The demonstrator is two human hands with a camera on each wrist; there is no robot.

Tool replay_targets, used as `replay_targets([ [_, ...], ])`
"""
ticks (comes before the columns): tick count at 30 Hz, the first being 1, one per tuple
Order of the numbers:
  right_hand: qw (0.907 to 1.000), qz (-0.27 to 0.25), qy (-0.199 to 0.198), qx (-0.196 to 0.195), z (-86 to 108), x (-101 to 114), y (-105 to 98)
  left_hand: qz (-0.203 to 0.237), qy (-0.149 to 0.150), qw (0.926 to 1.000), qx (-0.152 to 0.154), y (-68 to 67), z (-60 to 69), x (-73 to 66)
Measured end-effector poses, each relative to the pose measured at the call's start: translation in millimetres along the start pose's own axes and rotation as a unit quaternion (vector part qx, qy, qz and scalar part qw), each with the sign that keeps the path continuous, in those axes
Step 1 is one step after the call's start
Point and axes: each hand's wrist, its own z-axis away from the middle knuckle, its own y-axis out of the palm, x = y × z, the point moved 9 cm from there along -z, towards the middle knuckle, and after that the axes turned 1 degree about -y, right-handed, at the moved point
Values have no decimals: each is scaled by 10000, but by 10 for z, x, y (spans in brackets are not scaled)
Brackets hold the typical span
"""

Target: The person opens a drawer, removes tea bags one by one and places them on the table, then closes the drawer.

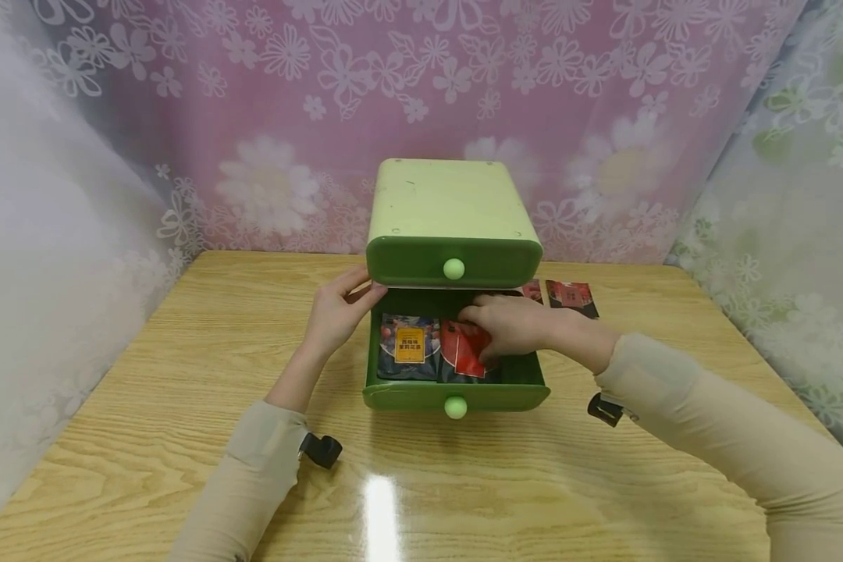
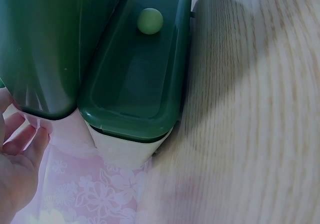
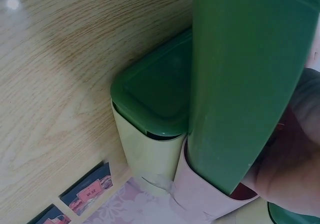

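A small drawer cabinet [image 1: 457, 199] with green fronts stands on the table, its middle drawer [image 1: 393, 394] pulled out. Inside lie a dark tea packet [image 1: 410, 363] with a yellow label on the left and a red packet [image 1: 464, 349] beside it. My right hand [image 1: 516, 324] reaches into the drawer, its fingers and thumb bent around the red packet's upper right part, which they partly hide. With its fingertips my left hand [image 1: 337, 312] touches the cabinet's left side near the open drawer; the left wrist view shows the fingers against the pink casing [image 2: 65, 134].
Two more red and dark packets lie behind the cabinet's right side, one fully visible packet [image 1: 571, 298] among them. Below the open drawer, the bottom drawer [image 2: 135, 79] is closed. Floral curtains [image 1: 421, 94] surround the wooden table [image 1: 253, 312].
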Motion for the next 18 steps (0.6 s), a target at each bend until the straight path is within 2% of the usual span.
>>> replay_targets([
  [2,10000,-87,-38,18,4,1,5,47,15,10000,-11,-5,-33,96],
  [4,9997,-196,-122,-6,12,13,3,27,26,10000,-25,-8,-36,125],
  [12,9953,-744,-534,-319,93,74,-93,6,127,9999,-32,-1,-26,117],
  [18,9915,-1019,-680,-432,172,92,-171,29,161,9999,-43,-2,-25,104],
])
